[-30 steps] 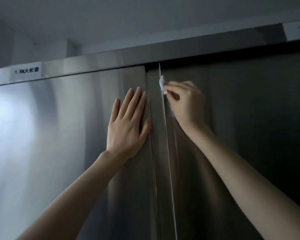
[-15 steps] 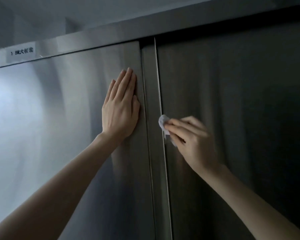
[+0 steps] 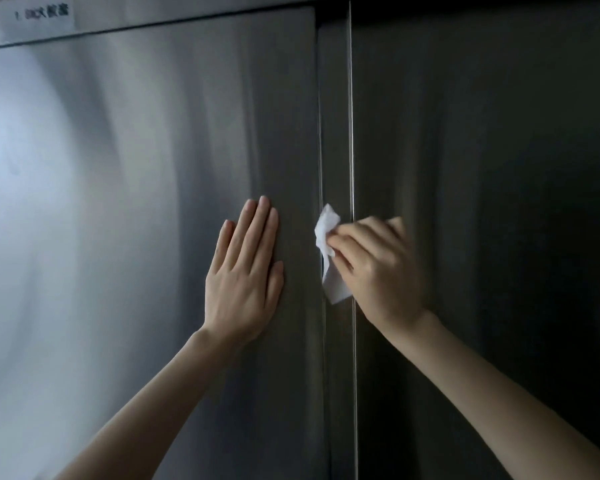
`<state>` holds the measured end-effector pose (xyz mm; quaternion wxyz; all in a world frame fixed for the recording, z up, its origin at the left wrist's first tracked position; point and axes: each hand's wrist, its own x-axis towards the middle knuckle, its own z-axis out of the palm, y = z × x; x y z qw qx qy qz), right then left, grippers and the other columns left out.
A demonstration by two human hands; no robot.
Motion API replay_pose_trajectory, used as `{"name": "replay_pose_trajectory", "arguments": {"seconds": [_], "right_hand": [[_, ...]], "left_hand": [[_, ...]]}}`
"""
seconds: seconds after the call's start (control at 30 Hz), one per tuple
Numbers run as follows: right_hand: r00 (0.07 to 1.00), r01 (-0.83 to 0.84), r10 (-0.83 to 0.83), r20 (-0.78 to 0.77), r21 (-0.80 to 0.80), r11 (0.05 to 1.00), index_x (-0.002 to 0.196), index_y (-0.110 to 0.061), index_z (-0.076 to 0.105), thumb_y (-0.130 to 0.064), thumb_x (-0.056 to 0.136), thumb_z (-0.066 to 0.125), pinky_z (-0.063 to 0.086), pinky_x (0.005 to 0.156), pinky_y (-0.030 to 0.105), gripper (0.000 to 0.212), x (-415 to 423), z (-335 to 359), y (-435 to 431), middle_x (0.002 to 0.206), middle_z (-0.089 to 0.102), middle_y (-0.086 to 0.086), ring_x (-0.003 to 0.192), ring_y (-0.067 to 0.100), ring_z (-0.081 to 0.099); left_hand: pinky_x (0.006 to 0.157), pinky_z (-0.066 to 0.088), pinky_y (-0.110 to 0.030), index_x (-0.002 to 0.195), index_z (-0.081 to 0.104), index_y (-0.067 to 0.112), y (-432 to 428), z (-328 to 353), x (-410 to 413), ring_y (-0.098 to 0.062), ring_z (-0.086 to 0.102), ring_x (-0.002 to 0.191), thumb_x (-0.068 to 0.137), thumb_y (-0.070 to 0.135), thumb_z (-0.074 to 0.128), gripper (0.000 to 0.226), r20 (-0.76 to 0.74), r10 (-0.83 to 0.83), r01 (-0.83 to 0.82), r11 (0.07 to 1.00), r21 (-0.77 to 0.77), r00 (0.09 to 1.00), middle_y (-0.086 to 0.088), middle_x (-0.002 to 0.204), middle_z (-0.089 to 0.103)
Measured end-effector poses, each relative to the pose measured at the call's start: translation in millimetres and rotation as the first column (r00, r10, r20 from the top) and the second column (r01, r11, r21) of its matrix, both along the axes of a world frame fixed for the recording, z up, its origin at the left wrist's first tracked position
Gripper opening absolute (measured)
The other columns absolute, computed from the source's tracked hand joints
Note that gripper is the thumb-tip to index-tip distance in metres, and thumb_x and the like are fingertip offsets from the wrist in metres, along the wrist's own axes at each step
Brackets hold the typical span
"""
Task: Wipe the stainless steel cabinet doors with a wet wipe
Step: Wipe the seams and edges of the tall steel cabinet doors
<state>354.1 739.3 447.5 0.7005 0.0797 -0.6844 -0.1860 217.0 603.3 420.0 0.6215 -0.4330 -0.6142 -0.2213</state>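
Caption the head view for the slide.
Left hand flat on left door; right hand holds wipe against centre strip.

Left hand (image 3: 245, 271) is lying flat on the left stainless steel cabinet door (image 3: 118, 202); right of it, right hand (image 3: 385, 271) is holding a crumpled white wet wipe (image 3: 328, 237) against the seam (image 3: 335, 133) beside the right door (image 3: 482, 168).

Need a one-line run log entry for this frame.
left hand: flat on left stainless steel cabinet door | right hand: pinching crumpled white wet wipe | wipe on centre strip between doors | phase: wiping
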Motion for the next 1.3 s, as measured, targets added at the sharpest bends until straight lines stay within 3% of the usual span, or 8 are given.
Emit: {"name": "replay_pose_trajectory", "arguments": {"seconds": [0.1,0.27,0.53,0.67,0.83,0.93,1.03,1.3], "right_hand": [[1.0,0.029,-0.029,-0.013,0.044,0.999,0.072,-0.004,0.07,-0.002,0.084,0.06,0.043,0.065,0.039,0.016,-0.5,0.5,0.5,0.08,0.07,0.004,0.074,0.026,0.064],[0.994,-0.019,0.014,-0.107,-0.051,0.999,0.072,-0.007,0.07,-0.007,0.08,0.061,0.032,0.077,0.038,0.012,-8.3,47.8,-3.2,0.08,0.07,-0.003,0.086,0.018,0.051],[0.994,0.016,-0.009,0.113,-0.062,0.998,0.072,-0.006,0.073,-0.01,0.081,0.067,0.035,0.068,0.035,0.011,9.0,-115.6,-2.2,0.084,0.072,-0.003,0.081,0.016,0.047],[0.995,0.066,-0.063,0.074,-0.041,0.997,0.075,-0.008,0.073,-0.01,0.081,0.07,0.032,0.068,0.034,0.007,6.6,-93.9,-0.5,0.087,0.072,-0.004,0.081,0.017,0.048],[1.0,0.005,-0.009,-0.024,-0.154,0.988,0.073,-0.008,0.071,-0.005,0.08,0.067,0.034,0.07,0.034,0.008,-5.4,-80.6,-5.5,0.085,0.071,-0.001,0.078,0.018,0.049],[0.993,-0.025,0.046,0.109,-0.187,0.982,0.072,-0.006,0.072,-0.003,0.076,0.07,0.039,0.07,0.034,0.005,2.2,-132.3,-7.5,0.081,0.07,0.003,0.077,0.017,0.053],[0.968,0.022,-0.005,0.253,-0.065,0.998,0.068,-0.005,0.071,-0.003,0.081,0.071,0.044,0.058,0.034,0.013,17.1,-154.8,-5.4,0.078,0.07,0.002,0.064,0.02,0.06],[0.992,0.039,-0.054,-0.114,-0.128,0.991,0.083,-0.009,0.076,-0.004,0.083,0.07,0.039,0.064,0.028,0.007,33.9,-71.6,9.5,0.085,0.072,0.001,0.068,0.019,0.061]], "left_hand": [[0.122,0.009,-0.042,0.151,0.025,0.002,1.2,-2.4,-2.2,-0.025,0.014,0.149,0.099,0.026,0.033,0.058,-0.007,0.011,-0.01,1.0,0.005,1.0,-0.012,0.159,0.02],[0.123,0.008,-0.043,0.152,0.024,0.004,1.2,-4.7,-5.4,-0.024,0.012,0.15,0.098,0.032,0.035,0.062,-0.023,-0.009,0.009,1.0,-0.025,1.0,-0.01,0.16,0.019],[0.123,0.008,-0.042,0.151,0.022,0.003,8.2,-68.1,2.7,-0.024,0.011,0.15,0.096,0.027,0.039,0.063,-0.058,-0.042,0.035,0.992,-0.122,0.997,-0.013,0.159,0.018],[0.122,0.008,-0.042,0.151,0.023,0.002,10.6,-79.5,2.2,-0.025,0.012,0.15,0.096,0.027,0.039,0.062,-0.07,-0.041,0.032,0.992,-0.125,0.997,-0.014,0.159,0.02],[0.122,0.011,-0.043,0.151,0.025,0.002,11.6,-80.1,2.7,-0.024,0.013,0.15,0.096,0.028,0.039,0.062,-0.063,-0.061,0.053,0.992,-0.115,0.996,-0.013,0.159,0.021],[0.122,0.011,-0.043,0.151,0.024,0.003,12.7,-80.6,3.6,-0.023,0.012,0.15,0.096,0.028,0.039,0.063,-0.054,-0.059,0.053,0.994,-0.1,0.997,-0.013,0.159,0.022],[0.122,0.01,-0.043,0.151,0.026,0.003,12.0,-80.4,5.3,-0.023,0.012,0.15,0.094,0.027,0.04,0.063,-0.05,-0.043,0.038,0.995,-0.093,0.998,-0.014,0.158,0.024],[0.122,0.01,-0.043,0.15,0.029,0.002,13.2,-80.5,5.5,-0.023,0.012,0.15,0.094,0.027,0.041,0.062,-0.056,-0.057,0.053,0.996,-0.076,0.997,-0.015,0.158,0.026]]}}
